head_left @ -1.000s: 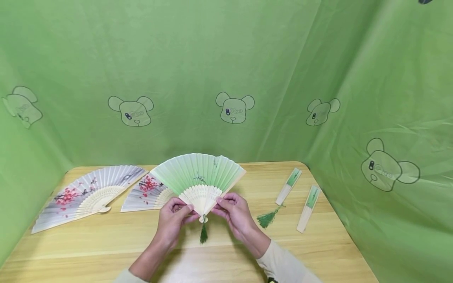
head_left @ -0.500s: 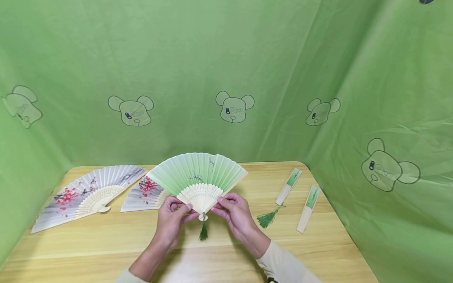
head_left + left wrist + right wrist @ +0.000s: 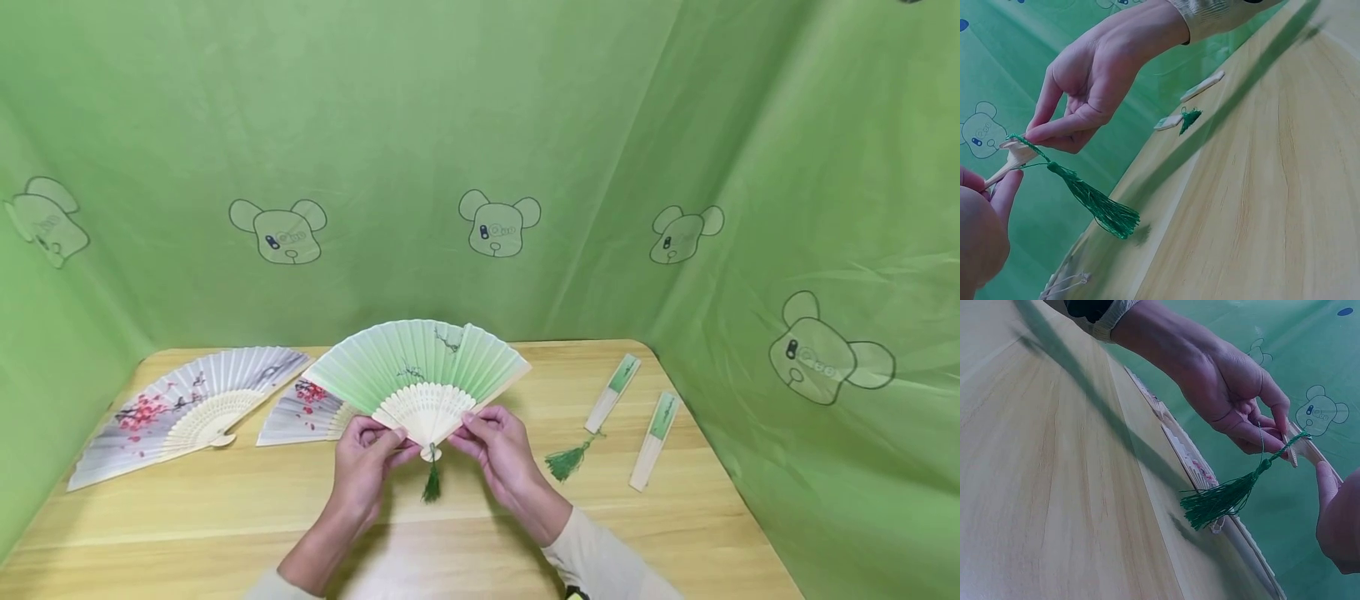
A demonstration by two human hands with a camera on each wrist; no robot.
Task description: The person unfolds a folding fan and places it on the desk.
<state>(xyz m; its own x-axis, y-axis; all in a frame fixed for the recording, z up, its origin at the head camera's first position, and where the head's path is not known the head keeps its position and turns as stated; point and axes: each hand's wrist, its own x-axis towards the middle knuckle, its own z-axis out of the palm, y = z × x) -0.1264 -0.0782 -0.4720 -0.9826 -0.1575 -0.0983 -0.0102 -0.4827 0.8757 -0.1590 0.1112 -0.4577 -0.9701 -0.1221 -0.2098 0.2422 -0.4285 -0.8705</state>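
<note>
Both hands hold an open green-and-white folding fan (image 3: 420,358) up over the table, its pale ribs converging at the bottom. My left hand (image 3: 363,467) pinches the fan's left outer rib between thumb and fingers. On the opposite outer rib, my right hand (image 3: 501,457) has the same kind of pinch. A dark green tassel (image 3: 431,483) dangles from the pivot between the hands; the left wrist view shows the tassel (image 3: 1100,203) hanging free of the tabletop. Part of a grey fan with red blossoms (image 3: 303,414) is hidden behind the green fan.
Another spread grey blossom fan (image 3: 187,408) lies at the table's left. Two folded green fans (image 3: 612,392) lie on the right; a green tassel (image 3: 567,461) lies beside the nearer-to-centre one. Green curtains (image 3: 390,150) enclose the wooden table (image 3: 225,533).
The green fan has spread somewhat wider, and its pivot and tassel have risen slightly. Both hands keep their hold with little movement. The other fans lie where they were.
</note>
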